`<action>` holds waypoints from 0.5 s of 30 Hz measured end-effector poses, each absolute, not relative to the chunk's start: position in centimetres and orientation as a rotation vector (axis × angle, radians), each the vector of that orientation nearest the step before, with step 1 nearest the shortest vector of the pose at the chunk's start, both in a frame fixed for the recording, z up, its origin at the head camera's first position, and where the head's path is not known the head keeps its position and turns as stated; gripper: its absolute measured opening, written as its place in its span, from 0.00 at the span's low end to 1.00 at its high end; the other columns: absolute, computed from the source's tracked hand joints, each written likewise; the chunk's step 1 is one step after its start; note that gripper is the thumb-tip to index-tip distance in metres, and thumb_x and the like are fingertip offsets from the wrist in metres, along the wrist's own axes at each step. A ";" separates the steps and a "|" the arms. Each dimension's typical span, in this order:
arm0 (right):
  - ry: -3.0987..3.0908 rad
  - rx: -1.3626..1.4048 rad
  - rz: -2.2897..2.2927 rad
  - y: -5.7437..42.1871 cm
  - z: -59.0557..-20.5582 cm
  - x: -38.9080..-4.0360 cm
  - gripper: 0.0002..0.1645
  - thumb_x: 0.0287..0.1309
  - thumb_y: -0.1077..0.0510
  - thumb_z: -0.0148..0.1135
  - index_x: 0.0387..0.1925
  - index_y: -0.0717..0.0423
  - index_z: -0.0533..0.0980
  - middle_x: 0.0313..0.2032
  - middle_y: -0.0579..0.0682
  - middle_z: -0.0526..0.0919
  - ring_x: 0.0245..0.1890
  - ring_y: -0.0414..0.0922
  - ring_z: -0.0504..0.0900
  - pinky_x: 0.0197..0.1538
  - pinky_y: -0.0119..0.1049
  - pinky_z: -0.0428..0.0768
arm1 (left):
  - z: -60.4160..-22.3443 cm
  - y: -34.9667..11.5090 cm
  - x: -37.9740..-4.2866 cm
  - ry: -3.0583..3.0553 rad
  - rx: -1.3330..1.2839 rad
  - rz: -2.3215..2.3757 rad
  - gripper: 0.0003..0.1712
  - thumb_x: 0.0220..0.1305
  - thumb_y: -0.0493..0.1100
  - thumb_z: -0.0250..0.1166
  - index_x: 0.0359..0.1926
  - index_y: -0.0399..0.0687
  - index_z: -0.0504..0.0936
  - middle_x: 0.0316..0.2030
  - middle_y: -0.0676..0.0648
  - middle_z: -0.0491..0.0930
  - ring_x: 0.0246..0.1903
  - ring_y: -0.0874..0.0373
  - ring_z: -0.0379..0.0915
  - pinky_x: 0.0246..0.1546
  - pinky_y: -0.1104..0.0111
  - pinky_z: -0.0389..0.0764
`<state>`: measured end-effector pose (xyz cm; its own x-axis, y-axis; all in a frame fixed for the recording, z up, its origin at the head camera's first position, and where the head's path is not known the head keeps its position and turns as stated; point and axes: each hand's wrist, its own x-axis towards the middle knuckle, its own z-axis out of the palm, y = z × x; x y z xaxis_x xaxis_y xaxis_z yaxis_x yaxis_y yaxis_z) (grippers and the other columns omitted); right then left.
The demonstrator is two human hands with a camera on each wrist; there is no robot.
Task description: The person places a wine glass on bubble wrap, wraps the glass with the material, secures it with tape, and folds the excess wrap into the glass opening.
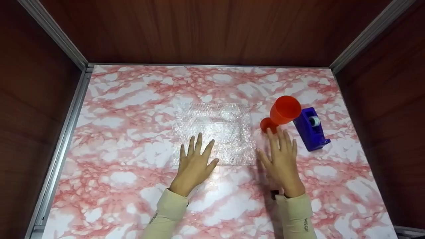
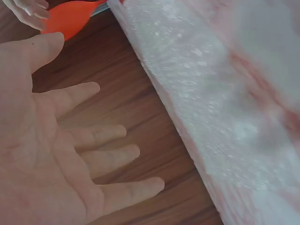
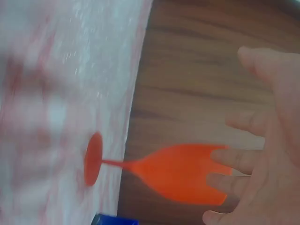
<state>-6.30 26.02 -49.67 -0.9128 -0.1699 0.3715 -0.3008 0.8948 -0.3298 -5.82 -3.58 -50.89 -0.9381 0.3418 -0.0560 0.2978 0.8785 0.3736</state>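
A clear sheet of bubble wrap lies flat on the table. Over its lower left part my left hand hovers, fingers spread and palm bare in the left wrist view. To the right of the sheet stands an orange-red goblet, upright on its round foot. My right hand is held above the table just in front of the goblet, its fingers extended and holding nothing. In the right wrist view, two fingertips overlap the rim of the goblet.
A blue tape dispenser with a roll of tape sits right of the goblet. The pink-and-white marbled table is enclosed by dark wood panels at the back and both sides, framed with metal rails.
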 end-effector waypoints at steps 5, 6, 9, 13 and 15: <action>-2.662 0.256 0.634 27.9 -50.4 -6.9 0.41 0.62 0.54 0.66 0.71 0.66 0.64 0.67 0.71 0.64 0.66 0.68 0.62 0.67 0.70 0.54 | -52.0 -5.3 -5.9 2.897 0.412 0.610 0.36 0.74 0.62 0.53 0.76 0.53 0.63 0.76 0.33 0.46 0.74 0.34 0.42 0.66 0.38 0.57; -2.643 0.244 0.650 28.3 -50.6 -7.1 0.39 0.62 0.55 0.67 0.69 0.68 0.65 0.66 0.72 0.66 0.65 0.68 0.64 0.66 0.69 0.57 | -52.3 -5.7 -6.0 2.901 0.396 0.621 0.35 0.74 0.60 0.54 0.75 0.52 0.65 0.76 0.33 0.48 0.73 0.33 0.45 0.65 0.39 0.60; -2.612 0.195 0.706 29.5 -51.6 -7.9 0.35 0.62 0.60 0.67 0.65 0.73 0.68 0.61 0.74 0.70 0.60 0.68 0.70 0.64 0.65 0.65 | -53.0 -6.8 -6.1 2.914 0.356 0.663 0.31 0.73 0.55 0.58 0.71 0.47 0.70 0.74 0.31 0.53 0.70 0.33 0.54 0.59 0.42 0.71; -2.663 0.034 0.879 30.9 -53.1 -9.8 0.31 0.65 0.60 0.65 0.63 0.73 0.69 0.58 0.73 0.72 0.58 0.67 0.72 0.62 0.62 0.68 | -53.9 -8.0 -6.2 2.949 0.366 0.715 0.25 0.70 0.45 0.64 0.64 0.41 0.76 0.69 0.28 0.60 0.62 0.33 0.64 0.49 0.47 0.78; -2.669 -0.058 0.995 31.4 -54.0 -11.0 0.29 0.65 0.60 0.63 0.63 0.72 0.70 0.56 0.71 0.74 0.55 0.65 0.74 0.61 0.60 0.70 | -54.2 -8.3 -6.3 2.968 0.388 0.717 0.23 0.68 0.39 0.66 0.62 0.40 0.78 0.67 0.27 0.63 0.60 0.32 0.67 0.48 0.48 0.79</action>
